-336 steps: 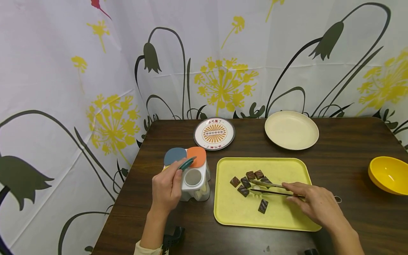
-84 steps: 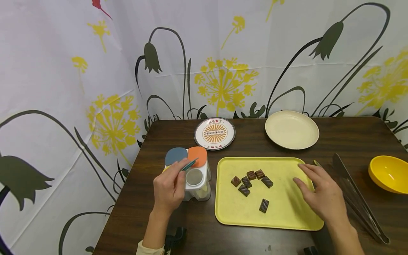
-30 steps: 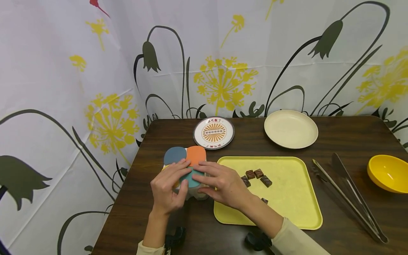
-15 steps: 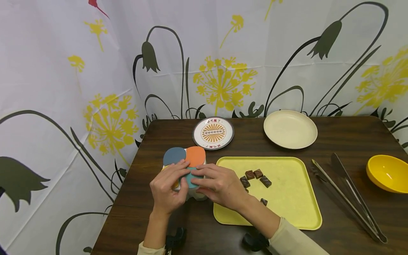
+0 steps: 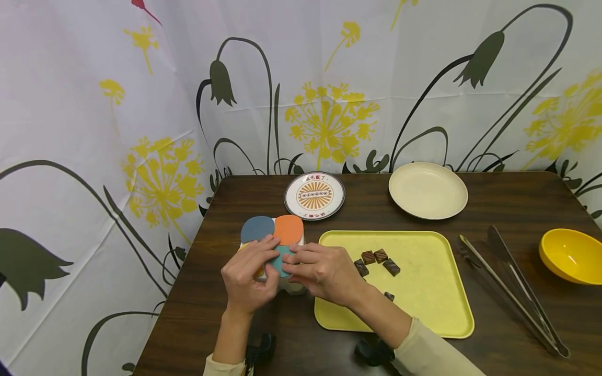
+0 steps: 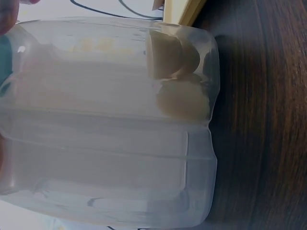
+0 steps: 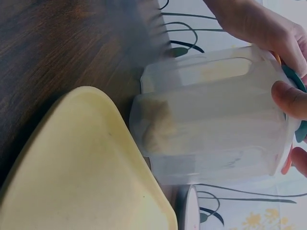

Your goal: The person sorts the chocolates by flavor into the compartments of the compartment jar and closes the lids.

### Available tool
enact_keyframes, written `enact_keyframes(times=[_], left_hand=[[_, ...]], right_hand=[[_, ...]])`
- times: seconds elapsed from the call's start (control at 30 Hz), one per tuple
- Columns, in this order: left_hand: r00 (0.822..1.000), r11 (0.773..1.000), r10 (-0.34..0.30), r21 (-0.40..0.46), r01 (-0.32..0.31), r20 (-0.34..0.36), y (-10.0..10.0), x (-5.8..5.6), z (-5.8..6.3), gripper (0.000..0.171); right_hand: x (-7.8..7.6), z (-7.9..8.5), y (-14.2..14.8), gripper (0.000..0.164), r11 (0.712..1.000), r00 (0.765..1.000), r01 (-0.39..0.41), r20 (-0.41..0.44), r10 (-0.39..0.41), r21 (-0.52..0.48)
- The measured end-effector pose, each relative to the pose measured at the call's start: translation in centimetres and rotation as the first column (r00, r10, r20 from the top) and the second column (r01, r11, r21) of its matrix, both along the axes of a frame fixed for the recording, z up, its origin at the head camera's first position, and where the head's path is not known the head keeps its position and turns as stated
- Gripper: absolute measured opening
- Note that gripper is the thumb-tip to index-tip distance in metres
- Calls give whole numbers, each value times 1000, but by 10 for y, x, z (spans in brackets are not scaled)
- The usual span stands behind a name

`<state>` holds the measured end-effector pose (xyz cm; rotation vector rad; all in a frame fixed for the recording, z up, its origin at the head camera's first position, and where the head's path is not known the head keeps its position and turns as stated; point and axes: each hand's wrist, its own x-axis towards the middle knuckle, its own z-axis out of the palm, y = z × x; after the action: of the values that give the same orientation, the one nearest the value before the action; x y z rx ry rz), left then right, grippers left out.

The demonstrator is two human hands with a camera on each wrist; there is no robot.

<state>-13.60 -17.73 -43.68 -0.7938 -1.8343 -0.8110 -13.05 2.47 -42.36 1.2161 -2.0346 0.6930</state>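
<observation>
At the left of the table stands a clear plastic storage container (image 7: 211, 115) with several compartments and coloured lids. Its teal lid (image 5: 278, 265) lies flat over the front right compartment. My left hand (image 5: 246, 277) lays its extended fingers over that lid, thumb at the near side. From the right, my right hand (image 5: 324, 274) presses the same lid with its fingertips, its thumb against the front edge. Pale lumps (image 6: 184, 98) show through the wall at the container's bottom. Parts of the lid are covered by my fingers.
A yellow tray (image 5: 423, 308) with several dark chocolates (image 5: 391, 267) sits right of the container. Metal tongs (image 5: 517, 297) lie beyond it, near a yellow bowl (image 5: 571, 256). At the back are a patterned plate (image 5: 314, 196) and a cream plate (image 5: 428, 190).
Earlier, my right hand let go of the tongs beside the tray, and my left held the teal lid raised. The lid came down and my right hand joined. Recently, only the fingers shift slightly.
</observation>
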Motion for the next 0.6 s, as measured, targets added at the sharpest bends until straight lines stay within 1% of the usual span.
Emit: enact_keyframes(times=[0.2, 0.37, 0.47, 0.6], left_hand=[[999, 1000, -25, 6, 25, -27, 1, -1, 1, 25], [999, 999, -28, 17, 29, -46, 1, -2, 1, 25], [999, 1000, -23, 20, 24, -47, 2, -3, 1, 25], [998, 999, -19, 25, 20, -52, 3, -3, 1, 25]], right_hand=[[-1, 0, 1, 33, 1000, 1000, -3, -9, 3, -8], [-2, 1, 1, 26, 1000, 999, -20, -47, 20, 2], [-3, 3, 1, 19, 1000, 997, -19, -71, 21, 25], [-4, 5, 1, 14, 999, 998, -17, -66, 20, 45]])
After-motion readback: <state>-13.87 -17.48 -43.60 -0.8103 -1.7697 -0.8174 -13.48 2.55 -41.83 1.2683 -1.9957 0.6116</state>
